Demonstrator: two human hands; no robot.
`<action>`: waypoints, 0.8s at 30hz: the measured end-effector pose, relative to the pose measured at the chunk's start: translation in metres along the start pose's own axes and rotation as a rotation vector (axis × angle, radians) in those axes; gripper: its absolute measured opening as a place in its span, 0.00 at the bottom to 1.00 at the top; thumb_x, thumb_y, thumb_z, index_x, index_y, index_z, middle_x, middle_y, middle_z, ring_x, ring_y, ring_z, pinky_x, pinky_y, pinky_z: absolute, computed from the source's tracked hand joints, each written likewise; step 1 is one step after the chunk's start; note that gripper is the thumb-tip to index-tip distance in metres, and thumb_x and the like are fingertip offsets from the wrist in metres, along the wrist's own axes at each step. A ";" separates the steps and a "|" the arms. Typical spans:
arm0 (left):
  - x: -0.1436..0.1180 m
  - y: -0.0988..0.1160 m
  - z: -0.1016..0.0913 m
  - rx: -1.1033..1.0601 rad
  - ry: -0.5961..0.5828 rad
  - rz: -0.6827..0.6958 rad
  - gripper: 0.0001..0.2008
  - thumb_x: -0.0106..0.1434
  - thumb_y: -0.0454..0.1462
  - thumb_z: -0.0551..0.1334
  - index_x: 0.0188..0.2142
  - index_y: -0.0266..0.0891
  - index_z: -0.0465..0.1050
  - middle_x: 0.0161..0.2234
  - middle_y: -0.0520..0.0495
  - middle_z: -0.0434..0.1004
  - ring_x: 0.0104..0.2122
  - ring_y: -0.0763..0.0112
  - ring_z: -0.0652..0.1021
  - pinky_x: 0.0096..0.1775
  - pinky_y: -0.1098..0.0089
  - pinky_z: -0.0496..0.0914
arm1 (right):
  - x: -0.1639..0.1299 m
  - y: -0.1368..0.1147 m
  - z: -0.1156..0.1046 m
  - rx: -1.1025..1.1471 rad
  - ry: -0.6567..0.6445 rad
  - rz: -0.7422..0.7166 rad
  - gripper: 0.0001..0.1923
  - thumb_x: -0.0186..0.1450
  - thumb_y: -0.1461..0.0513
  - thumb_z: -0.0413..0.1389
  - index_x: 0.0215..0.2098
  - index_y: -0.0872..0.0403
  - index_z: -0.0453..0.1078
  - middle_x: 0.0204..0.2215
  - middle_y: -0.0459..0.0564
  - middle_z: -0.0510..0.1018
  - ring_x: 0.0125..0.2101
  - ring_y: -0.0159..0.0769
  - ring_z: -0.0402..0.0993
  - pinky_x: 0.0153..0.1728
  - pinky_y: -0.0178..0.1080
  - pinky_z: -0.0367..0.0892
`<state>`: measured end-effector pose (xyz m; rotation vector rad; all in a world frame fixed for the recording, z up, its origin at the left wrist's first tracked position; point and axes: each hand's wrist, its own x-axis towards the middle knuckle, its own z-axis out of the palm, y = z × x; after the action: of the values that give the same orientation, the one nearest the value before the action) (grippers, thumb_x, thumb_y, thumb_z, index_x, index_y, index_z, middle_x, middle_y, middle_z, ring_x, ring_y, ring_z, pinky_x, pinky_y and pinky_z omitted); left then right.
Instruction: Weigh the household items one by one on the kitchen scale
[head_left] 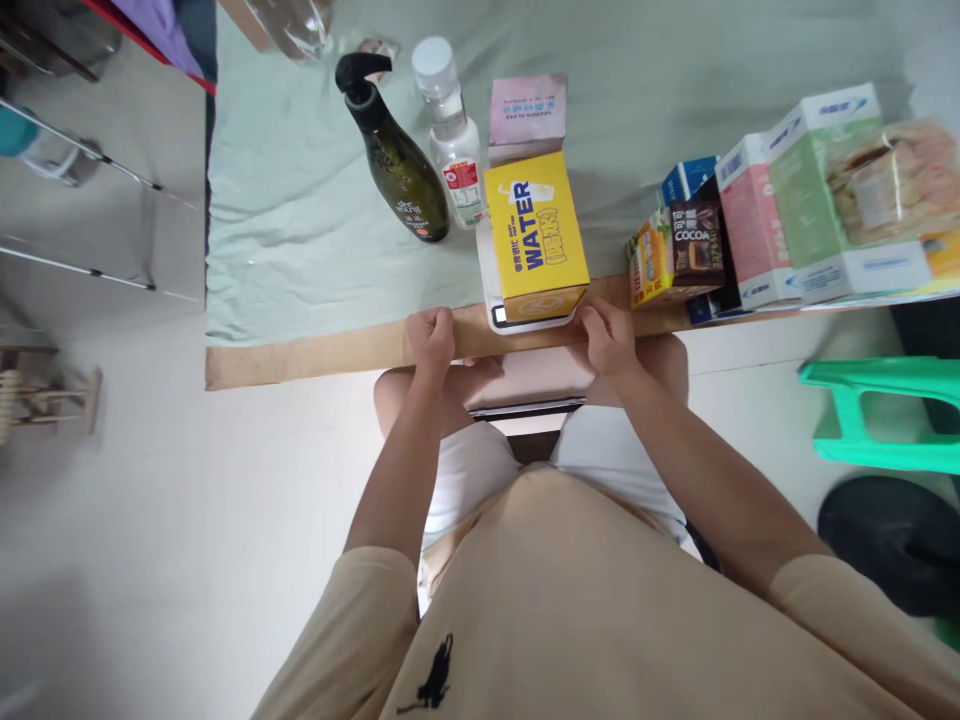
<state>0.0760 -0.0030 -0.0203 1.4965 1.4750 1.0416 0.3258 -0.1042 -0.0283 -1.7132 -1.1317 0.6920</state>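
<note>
My left hand (431, 338) is curled into a fist on the brown front edge of the table (330, 352), with nothing showing in it. On the same edge rests my right hand (607, 336), fingers curled, close to the near right corner of a yellow box (538, 235) marked WATER. I cannot tell whether it touches that corner. Under the box lies a flat white object with rounded corners (489, 275), mostly covered. Left of the box stand a clear bottle with a white cap (455, 150) and a dark green pump bottle (401, 165). Behind it is a pink carton (527, 112).
To the right stand a cocoa box (694, 250), a yellow-orange packet (649, 262), a pink-and-white carton (757, 220), a green-and-white carton (817, 190) and a clear food bag (892, 185). A green stool (847, 410) is on the floor at right.
</note>
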 end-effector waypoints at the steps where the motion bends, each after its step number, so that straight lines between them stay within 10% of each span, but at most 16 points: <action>1: -0.001 0.000 0.000 0.004 0.003 -0.009 0.20 0.57 0.36 0.58 0.20 0.42 0.43 0.22 0.55 0.38 0.24 0.77 0.46 0.28 0.66 0.40 | 0.000 -0.001 0.000 -0.007 0.001 0.012 0.23 0.68 0.43 0.49 0.24 0.49 0.65 0.21 0.46 0.69 0.27 0.38 0.65 0.33 0.42 0.60; 24: 0.003 0.058 -0.007 -0.008 -0.112 -0.112 0.20 0.66 0.42 0.58 0.20 0.41 0.55 0.20 0.54 0.53 0.23 0.74 0.59 0.28 0.70 0.57 | 0.006 -0.053 -0.030 0.003 -0.205 0.135 0.12 0.67 0.55 0.53 0.29 0.51 0.68 0.23 0.44 0.72 0.26 0.33 0.66 0.29 0.37 0.61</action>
<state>0.0907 -0.0014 0.0368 1.4260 1.4567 0.8822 0.3326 -0.1028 0.0326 -1.7577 -1.1597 0.9706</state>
